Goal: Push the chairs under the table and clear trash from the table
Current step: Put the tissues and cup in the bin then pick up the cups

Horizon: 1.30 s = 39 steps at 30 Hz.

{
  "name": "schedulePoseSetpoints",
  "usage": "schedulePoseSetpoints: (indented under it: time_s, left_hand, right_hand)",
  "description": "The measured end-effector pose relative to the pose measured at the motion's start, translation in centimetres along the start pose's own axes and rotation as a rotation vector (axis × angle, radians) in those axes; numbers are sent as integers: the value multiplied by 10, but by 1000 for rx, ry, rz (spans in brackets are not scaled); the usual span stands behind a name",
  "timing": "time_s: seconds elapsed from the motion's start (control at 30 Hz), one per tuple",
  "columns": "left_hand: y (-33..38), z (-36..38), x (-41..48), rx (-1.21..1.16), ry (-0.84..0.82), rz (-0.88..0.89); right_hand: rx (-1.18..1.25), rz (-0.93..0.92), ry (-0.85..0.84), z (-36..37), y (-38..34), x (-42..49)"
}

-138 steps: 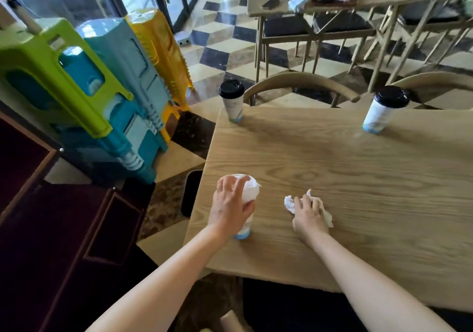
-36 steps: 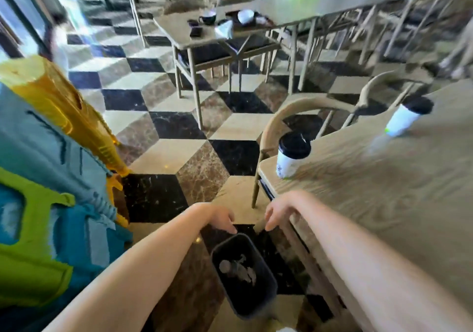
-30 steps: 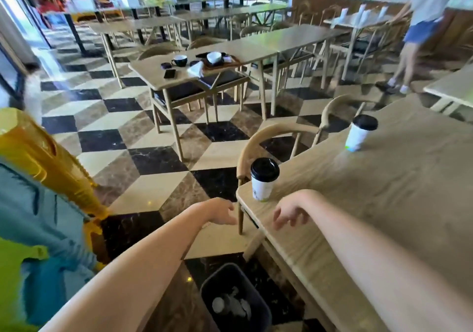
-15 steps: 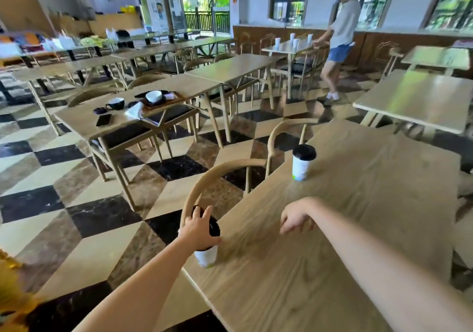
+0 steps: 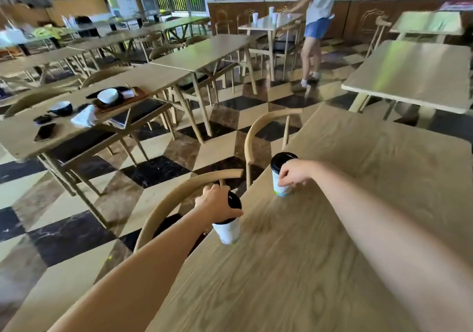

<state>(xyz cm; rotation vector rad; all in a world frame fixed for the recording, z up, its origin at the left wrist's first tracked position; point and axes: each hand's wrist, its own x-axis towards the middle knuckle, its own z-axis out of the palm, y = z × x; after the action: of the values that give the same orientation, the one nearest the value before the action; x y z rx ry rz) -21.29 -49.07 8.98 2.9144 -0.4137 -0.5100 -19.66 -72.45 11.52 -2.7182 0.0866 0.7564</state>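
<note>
Two white paper cups with black lids stand on the wooden table point(image 5: 320, 267) near its left edge. My left hand point(image 5: 215, 202) is closed over the lid of the near cup point(image 5: 227, 230). My right hand point(image 5: 291, 174) grips the far cup point(image 5: 280, 167) around its upper side. Two curved-back wooden chairs are tucked at the table's left edge: the near chair point(image 5: 176, 198) just behind my left hand, the far chair point(image 5: 266, 129) beyond the far cup.
To the left stands another table point(image 5: 23, 137) with bowls, a tray point(image 5: 122, 101), napkins and a phone. More tables and chairs fill the room. A person point(image 5: 316, 24) stands at a far table. The floor is checkered marble.
The view swung from the bin on the floor up to the table. My left hand closed on the near cup, then my right hand reached forward and took hold of the far cup.
</note>
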Motion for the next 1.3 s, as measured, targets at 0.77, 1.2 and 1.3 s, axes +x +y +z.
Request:
schedulePoseSetpoints:
  time_s: [0.77, 1.2, 1.3]
  left_hand:
    - [54, 30, 68, 13, -46, 93]
    - [16, -6, -21, 42, -94, 95]
    - [-1, -24, -57, 83, -42, 125]
  right_hand:
    - [64, 11, 520, 45, 43, 73]
    - [22, -43, 213, 35, -33, -28]
    - [-28, -78, 195, 30, -67, -61]
